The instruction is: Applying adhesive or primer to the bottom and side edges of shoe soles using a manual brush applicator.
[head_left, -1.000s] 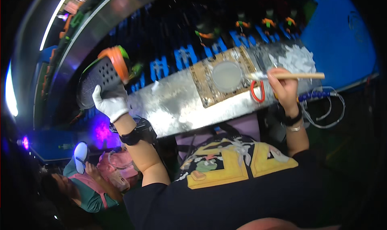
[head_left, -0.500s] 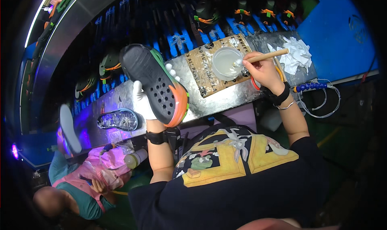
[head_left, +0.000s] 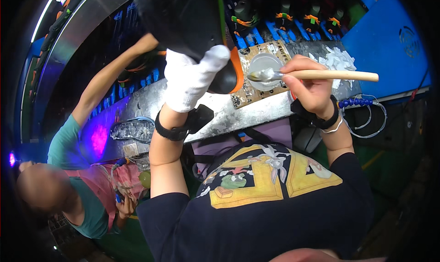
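Observation:
My left hand point(head_left: 190, 76), in a white glove, grips a black shoe sole point(head_left: 181, 19) with orange and green edges, raised close to the camera. The thumb lies across its near side; the other fingers are mostly hidden. My bare right hand point(head_left: 309, 87) pinches a brush point(head_left: 339, 75) by its wooden handle near the ferrule. The bristles carry whitish paste and lie nearly level over a translucent round tub point(head_left: 256, 84). That tub stands on a piece of printed brown cardboard point(head_left: 243, 98).
A sole coated with residue point(head_left: 133, 131) lies on the metal bench point(head_left: 220, 117) at left. Crumpled white paper point(head_left: 339, 62) is at right, near a blue segmented hose point(head_left: 355, 100). Shoes point(head_left: 284, 19) hang on blue racks behind. A co-worker's arm point(head_left: 103, 83) reaches in from the left.
My left hand has lifted and turned the shoe sole up toward the camera. The brush has swung nearly level. The co-worker's arm now reaches to the rack, and the loose insole at far left is gone.

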Action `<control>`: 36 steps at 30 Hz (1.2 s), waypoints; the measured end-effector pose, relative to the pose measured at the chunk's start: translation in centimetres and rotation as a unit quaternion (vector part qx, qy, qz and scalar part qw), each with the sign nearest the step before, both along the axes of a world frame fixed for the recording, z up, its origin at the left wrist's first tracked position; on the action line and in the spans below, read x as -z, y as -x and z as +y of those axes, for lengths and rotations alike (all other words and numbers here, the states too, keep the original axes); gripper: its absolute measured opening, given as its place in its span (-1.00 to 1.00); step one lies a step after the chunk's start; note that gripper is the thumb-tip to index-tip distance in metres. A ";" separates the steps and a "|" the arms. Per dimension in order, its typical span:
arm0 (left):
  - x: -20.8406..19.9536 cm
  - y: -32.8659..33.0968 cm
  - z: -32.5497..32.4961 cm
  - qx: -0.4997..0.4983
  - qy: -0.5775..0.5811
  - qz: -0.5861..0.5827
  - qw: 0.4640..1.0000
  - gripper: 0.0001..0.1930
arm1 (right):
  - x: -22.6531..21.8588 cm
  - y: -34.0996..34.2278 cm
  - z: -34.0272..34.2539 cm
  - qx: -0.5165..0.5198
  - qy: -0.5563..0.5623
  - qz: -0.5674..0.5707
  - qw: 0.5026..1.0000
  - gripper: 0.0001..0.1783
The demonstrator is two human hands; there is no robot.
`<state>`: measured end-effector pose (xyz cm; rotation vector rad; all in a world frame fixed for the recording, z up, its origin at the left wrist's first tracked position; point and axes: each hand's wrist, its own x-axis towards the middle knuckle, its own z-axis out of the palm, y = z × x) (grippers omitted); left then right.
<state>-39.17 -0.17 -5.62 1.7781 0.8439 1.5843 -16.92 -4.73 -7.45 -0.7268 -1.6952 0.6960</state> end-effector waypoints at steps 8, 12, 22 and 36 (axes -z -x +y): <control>-2.1 -1.3 -1.0 0.039 0.058 0.015 0.997 -0.63 | 1.2 1.2 0.6 0.002 0.017 -0.031 0.999 -0.93; -1.9 -1.6 -0.7 0.047 0.057 -0.020 0.997 -0.65 | 1.2 1.8 -0.4 -0.040 0.044 0.002 0.998 -0.95; -0.5 -2.2 1.5 0.026 0.132 0.006 0.991 -0.49 | 1.3 0.3 0.7 0.004 0.014 -0.086 0.996 -0.95; 1.5 -3.0 2.6 0.125 0.250 -0.043 0.959 -0.61 | 0.6 -0.1 1.2 -0.035 -0.073 -0.102 0.991 -0.89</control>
